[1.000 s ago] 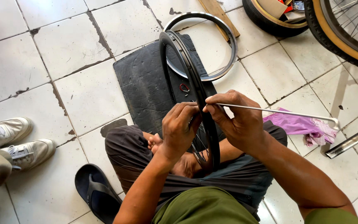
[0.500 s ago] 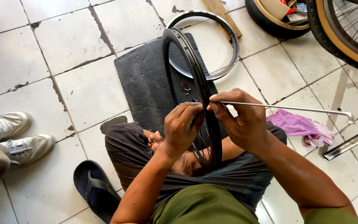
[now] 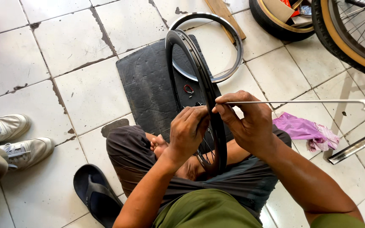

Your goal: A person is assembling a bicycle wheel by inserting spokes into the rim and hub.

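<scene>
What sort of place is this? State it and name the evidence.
Probably a bicycle repair workshop: a black wheel rim held upright between both hands, a loose spoke pinched in the right hand, and tyres on the tiled floor.

Wheel rim: black metal, glossy. Spoke: bare steel, smooth, bright. Second rim: polished silver metal. Mat: black rubber, matt, rough-textured. Floor tiles: white ceramic, worn, grimy joints. Rag: purple cloth, crumpled. Sandal: black rubber, matt.
</scene>
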